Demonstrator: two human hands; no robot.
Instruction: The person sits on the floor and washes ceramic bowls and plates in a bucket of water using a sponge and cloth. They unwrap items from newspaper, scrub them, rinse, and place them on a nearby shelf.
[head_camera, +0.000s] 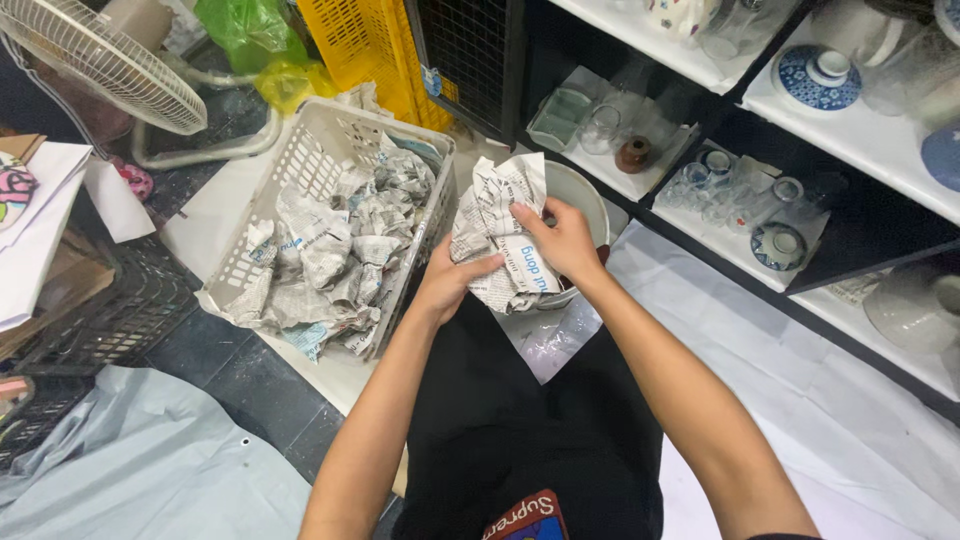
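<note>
Basket (300, 160) stuffed with crumpled paper at 10 o'clock, fan (100, 60) above it, glassware shelves (860, 135) at 2.

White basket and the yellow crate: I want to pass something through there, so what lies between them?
In the head view, a little crumpled paper lies between the white basket and the yellow crate.

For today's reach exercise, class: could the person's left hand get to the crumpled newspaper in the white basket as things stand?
Probably yes: the left hand is right beside the open-topped white basket, with nothing over the crumpled newspaper, though it grips a newspaper bundle.
</note>
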